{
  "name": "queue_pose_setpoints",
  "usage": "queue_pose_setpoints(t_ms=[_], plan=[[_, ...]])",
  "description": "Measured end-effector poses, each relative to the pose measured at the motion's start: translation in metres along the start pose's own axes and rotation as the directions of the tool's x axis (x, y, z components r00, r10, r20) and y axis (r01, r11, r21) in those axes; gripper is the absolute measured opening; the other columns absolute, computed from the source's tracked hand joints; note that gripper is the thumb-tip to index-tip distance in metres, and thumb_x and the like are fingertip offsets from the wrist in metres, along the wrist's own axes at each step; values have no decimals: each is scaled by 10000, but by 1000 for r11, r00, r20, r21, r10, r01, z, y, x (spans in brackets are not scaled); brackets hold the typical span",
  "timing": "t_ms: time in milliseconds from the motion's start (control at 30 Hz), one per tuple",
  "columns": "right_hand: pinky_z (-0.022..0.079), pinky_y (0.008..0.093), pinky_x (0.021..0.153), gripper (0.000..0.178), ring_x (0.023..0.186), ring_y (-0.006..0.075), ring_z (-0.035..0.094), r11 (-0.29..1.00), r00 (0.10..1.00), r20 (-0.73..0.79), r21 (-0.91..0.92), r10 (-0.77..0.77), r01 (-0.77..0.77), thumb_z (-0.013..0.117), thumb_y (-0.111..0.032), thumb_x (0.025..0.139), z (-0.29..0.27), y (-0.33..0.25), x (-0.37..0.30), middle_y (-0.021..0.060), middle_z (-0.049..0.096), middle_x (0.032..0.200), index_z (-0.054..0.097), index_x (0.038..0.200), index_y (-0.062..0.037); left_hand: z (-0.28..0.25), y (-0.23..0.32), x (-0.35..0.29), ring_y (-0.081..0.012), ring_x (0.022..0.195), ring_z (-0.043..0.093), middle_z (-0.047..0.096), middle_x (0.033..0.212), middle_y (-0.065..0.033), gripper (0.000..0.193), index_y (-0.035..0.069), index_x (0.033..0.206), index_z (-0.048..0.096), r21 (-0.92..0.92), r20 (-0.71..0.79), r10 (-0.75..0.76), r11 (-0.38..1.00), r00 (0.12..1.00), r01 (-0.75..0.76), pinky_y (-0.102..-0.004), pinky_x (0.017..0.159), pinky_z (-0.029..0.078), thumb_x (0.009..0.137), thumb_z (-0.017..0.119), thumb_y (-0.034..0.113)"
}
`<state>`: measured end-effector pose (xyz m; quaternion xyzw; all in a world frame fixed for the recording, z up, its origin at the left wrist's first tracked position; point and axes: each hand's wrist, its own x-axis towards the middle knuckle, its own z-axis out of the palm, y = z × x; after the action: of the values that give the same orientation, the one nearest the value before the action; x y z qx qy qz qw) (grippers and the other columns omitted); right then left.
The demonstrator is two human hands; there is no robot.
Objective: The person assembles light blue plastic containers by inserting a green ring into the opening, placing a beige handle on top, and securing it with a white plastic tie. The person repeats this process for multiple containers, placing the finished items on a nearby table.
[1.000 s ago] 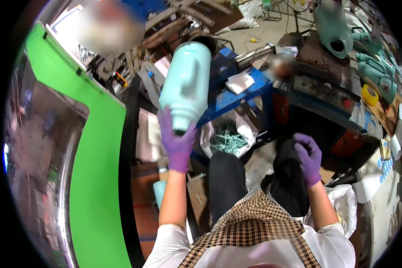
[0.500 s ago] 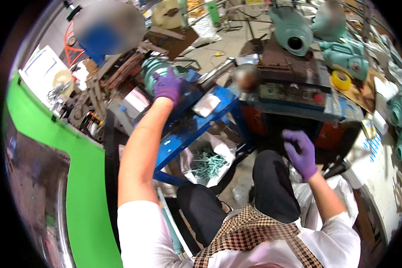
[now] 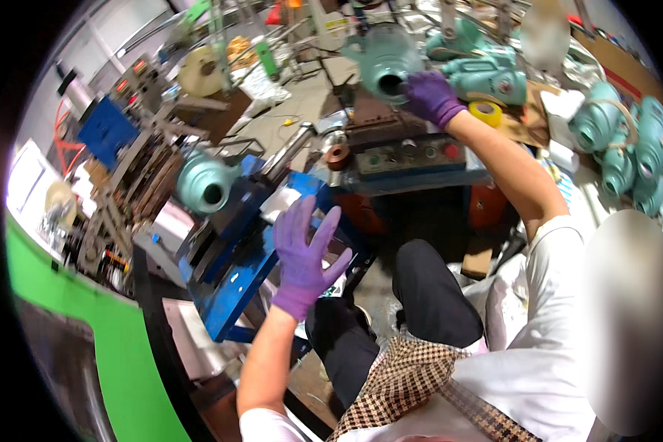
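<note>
Head view: beyond the dark metal control box [image 3: 393, 161] lies a pale-green round plastic jug [image 3: 383, 59], probably light, stiff, best held by its neck; right hand [image 3: 433, 100] there, grip unclear; left hand [image 3: 302, 258] spread wide, empty.

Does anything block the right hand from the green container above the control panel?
Nothing visible does. The right hand is right beside the mouth of the green container, though contact is hard to confirm. The yellow tape roll lies to the right, not between them.
</note>
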<state>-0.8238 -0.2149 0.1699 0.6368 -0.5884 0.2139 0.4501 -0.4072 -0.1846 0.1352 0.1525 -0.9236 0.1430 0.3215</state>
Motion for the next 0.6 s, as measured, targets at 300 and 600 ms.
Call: queue_pose_setpoints(t_ms=[300, 600], plan=[[541, 415, 630, 336, 770, 303, 683, 619, 976, -213, 762, -43, 193, 677, -314, 844, -287, -186, -71, 57, 664, 803, 648, 1105, -105, -36, 42, -26, -374, 1373, 403, 396, 1506, -212, 686, 134, 1498, 389, -121, -425, -40, 993, 904, -12, -492, 1106, 357, 924, 576, 461], [480, 268, 657, 226, 618, 121, 517, -369, -129, 352, 919, 927, -143, 527, -122, 987, -286, 97, -481, 11, 522, 656, 576, 767, -142, -33, -27, -62, -271, 1321, 486, 474, 1444, -176, 604, 77, 1489, 387, -778, 191, -815, 214, 547, 590, -416, 1075, 440, 1042, 359, 483]])
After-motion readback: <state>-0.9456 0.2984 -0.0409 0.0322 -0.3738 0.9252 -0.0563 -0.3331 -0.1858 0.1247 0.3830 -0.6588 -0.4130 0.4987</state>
